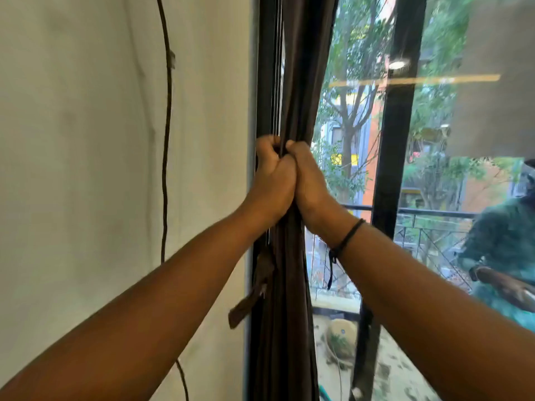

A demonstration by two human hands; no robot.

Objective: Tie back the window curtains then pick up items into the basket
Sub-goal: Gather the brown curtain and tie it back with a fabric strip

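Beside the window [419, 169], left hand [270, 180] and right hand [308, 180] grip the gathered curtain [292, 82].

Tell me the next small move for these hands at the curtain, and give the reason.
Probably free the left hand and reach down for the brown tie strap hanging loose below. Both hands, the right hand too, grip the gathered dark curtain against the window frame's edge, so it is bunched, but nothing is wrapped round it yet.
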